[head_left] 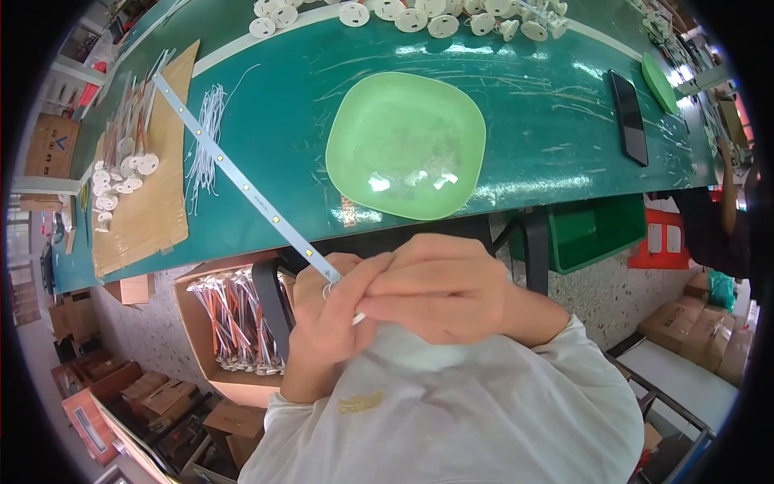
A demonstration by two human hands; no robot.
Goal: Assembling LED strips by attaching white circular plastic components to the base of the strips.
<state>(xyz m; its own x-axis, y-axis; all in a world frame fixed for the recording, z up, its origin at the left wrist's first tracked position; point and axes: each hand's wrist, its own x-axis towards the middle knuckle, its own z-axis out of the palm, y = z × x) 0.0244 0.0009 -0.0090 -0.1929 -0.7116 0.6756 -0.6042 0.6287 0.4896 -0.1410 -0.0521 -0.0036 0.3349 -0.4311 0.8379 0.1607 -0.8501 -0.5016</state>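
Observation:
A narrow LED strip [245, 187] with several small yellow LEDs slants from above the table's left part down to my hands. My left hand [326, 319] is closed around its lower end, where a thin white wire loops out by the fingers. Pressed against the left fingers, my right hand [443, 286] is closed with its fingers together; what it pinches is hidden. A small white piece [359, 319] shows between the two hands. Both hands are in front of my chest, just off the table's near edge.
On the green table [282, 105] lie a light green tray [407, 145], a bundle of white wires [207, 137], a phone [628, 117] and cardboard [165, 177] bearing wired white round parts. More white round parts [411, 20] line the back. Below are a filled carton [242, 323] and green crate [597, 230].

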